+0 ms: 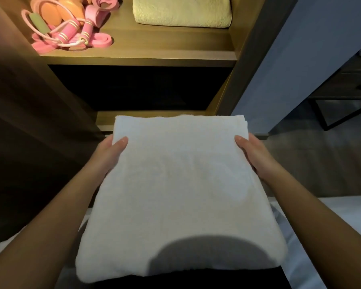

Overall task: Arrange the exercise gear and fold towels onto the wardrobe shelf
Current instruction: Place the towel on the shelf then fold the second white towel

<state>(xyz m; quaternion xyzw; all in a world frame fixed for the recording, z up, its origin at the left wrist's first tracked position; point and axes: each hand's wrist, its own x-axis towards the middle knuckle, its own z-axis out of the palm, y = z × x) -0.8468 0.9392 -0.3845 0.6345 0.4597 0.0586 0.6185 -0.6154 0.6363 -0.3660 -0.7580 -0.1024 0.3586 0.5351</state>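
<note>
A folded white towel (179, 195) is held flat in front of me, below the wardrobe shelf (154, 53). My left hand (111, 153) grips its left edge, thumb on top and fingers hidden underneath. My right hand (252, 155) grips the right edge the same way. On the shelf a folded cream towel (181, 11) lies at the back right. A pink skipping rope (71, 32) and pink bands (100, 41) are heaped at the shelf's left, with orange gear (71, 7) behind them.
A dark lower compartment (140, 88) opens beneath the shelf. The wardrobe's side panel (252, 49) stands to the right, a brown door (19, 90) to the left. A black-framed piece of furniture (342, 94) sits at the far right. White bedding (321, 236) lies below my arms.
</note>
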